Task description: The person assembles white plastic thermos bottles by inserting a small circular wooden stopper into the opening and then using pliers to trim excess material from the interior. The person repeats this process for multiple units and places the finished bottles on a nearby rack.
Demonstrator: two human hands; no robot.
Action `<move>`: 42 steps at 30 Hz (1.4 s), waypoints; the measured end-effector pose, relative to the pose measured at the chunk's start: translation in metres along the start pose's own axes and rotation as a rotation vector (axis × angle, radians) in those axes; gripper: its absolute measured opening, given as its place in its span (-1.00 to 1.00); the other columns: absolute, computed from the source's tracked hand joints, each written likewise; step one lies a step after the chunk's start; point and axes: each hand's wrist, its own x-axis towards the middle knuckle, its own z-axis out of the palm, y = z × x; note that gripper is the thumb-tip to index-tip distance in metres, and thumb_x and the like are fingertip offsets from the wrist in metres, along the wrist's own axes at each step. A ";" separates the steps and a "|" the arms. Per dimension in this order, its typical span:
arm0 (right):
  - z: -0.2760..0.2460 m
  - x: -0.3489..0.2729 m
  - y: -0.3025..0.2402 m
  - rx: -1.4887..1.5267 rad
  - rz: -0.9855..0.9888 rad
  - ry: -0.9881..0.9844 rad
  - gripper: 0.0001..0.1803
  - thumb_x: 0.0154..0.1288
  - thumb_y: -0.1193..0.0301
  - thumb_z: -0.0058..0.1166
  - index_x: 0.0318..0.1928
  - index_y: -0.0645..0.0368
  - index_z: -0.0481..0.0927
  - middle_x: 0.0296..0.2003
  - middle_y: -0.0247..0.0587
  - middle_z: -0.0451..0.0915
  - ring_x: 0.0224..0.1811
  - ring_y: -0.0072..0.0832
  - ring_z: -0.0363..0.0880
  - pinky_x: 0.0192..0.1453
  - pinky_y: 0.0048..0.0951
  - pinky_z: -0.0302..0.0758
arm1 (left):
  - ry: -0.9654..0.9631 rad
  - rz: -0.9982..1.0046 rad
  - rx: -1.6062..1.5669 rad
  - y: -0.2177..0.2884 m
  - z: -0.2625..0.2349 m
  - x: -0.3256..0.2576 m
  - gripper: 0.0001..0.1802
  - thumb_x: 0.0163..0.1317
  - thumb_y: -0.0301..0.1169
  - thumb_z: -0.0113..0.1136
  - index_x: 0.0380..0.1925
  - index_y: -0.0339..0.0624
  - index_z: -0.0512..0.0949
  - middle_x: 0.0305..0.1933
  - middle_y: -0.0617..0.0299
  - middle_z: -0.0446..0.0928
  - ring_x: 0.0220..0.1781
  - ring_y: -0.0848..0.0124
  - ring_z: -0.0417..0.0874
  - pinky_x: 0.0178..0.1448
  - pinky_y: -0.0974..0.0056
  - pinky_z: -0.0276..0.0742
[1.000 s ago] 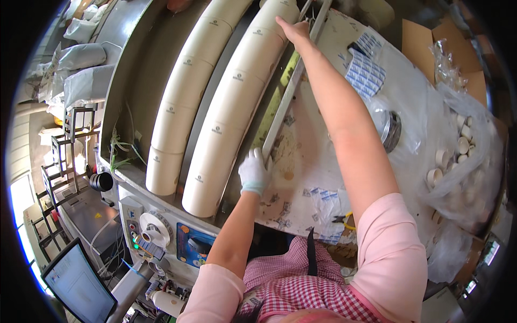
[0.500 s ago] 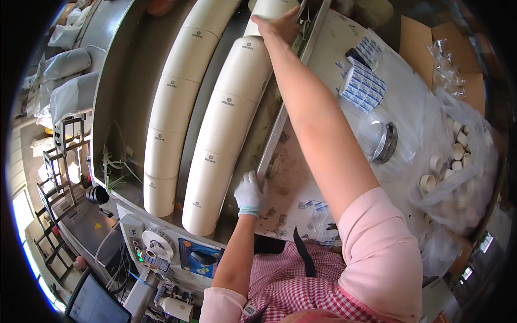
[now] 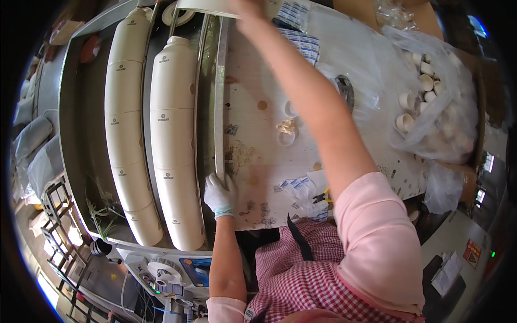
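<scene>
Resting at the near end of a long grey metal rail (image 3: 219, 97), the left hand (image 3: 219, 194), in a white glove, had its fingers curled over the rail's end, gripping it. That rail ran along the left edge of a worn white worktable (image 3: 258, 156) and served as the marker for everything else. Just left of the rail lay two long stacks of nested white paper cups (image 3: 172, 140), side by side in a grey metal trough (image 3: 81, 107), the nearer stack close beside the rail and the other beyond it. At the rail's far end, the bare right hand (image 3: 249, 9) reached to the top edge of the view and touched another white paper-cup stack (image 3: 210, 6); whether its fingers were spread or closed around it could not be told, since the frame cut them off. Right of the rail, on the worktable, sat a small crumpled scrap (image 3: 285, 126) beside a few faint rings, and near the table's front edge lay small blue-and-white sachets (image 3: 293, 185). Farther right of the rail, a clear plastic bag (image 3: 431, 107) held small white lids or caps. The person wore a pink sleeve and a red-and-white checked apron (image 3: 301, 269).
</scene>
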 end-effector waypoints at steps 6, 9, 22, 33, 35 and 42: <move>-0.352 -0.020 -0.048 -0.097 0.451 -0.044 0.05 0.22 0.11 0.49 0.56 0.10 0.14 0.37 -0.21 0.43 0.44 -0.29 0.41 0.43 -0.16 0.49 | -0.057 -0.013 0.005 0.002 -0.005 -0.001 -0.54 0.34 -0.13 0.25 0.06 -0.22 0.45 -0.09 -0.05 0.56 -0.13 -0.11 0.67 -0.17 -0.13 0.61; -0.496 -0.038 -0.063 -0.158 0.645 0.157 -0.01 0.23 0.07 0.47 0.54 0.13 0.24 0.40 -0.22 0.44 0.40 -0.32 0.46 0.42 -0.19 0.49 | -0.090 -0.045 0.016 0.002 -0.004 -0.001 -0.56 0.33 -0.13 0.26 0.03 -0.20 0.46 -0.09 -0.05 0.56 -0.13 -0.11 0.67 -0.16 -0.14 0.60; -0.107 -0.109 0.038 -0.123 0.267 -0.859 -0.53 0.54 0.19 0.18 0.25 0.27 0.60 0.05 -0.17 0.72 0.11 -0.44 0.68 0.17 -0.45 0.58 | -0.082 -0.033 0.026 -0.004 -0.001 -0.002 -0.56 0.31 -0.12 0.27 0.00 -0.19 0.46 -0.13 -0.04 0.57 -0.14 -0.01 0.70 -0.18 -0.08 0.66; 0.088 -0.049 0.132 -0.244 0.508 -0.584 -0.52 0.22 0.08 0.46 -0.09 0.23 0.76 -0.18 -0.21 0.77 -0.10 -0.45 0.70 0.03 -0.33 0.58 | -0.086 -0.053 -0.016 -0.005 -0.002 -0.001 -0.60 0.28 -0.15 0.28 -0.05 -0.17 0.47 -0.17 0.01 0.56 -0.20 -0.01 0.69 -0.21 -0.07 0.63; 0.084 -0.054 0.084 -0.163 0.305 -0.550 -0.60 0.23 0.14 0.49 -0.16 0.23 0.73 -0.22 -0.24 0.76 -0.13 -0.48 0.69 0.02 -0.34 0.59 | -0.081 -0.063 -0.030 -0.004 -0.004 -0.001 -0.60 0.27 -0.16 0.30 -0.04 -0.17 0.48 -0.17 0.01 0.56 -0.19 -0.03 0.68 -0.20 -0.07 0.63; 0.056 -0.083 -0.033 -0.324 -0.461 -0.419 -0.66 0.33 0.21 0.45 -0.34 0.22 0.63 -0.40 -0.41 0.64 -0.36 -0.66 0.53 -0.24 -0.56 0.48 | -0.086 -0.066 -0.008 -0.004 -0.004 -0.002 -0.54 0.26 -0.12 0.30 0.01 -0.17 0.48 -0.10 -0.01 0.56 -0.13 -0.05 0.68 -0.14 -0.08 0.64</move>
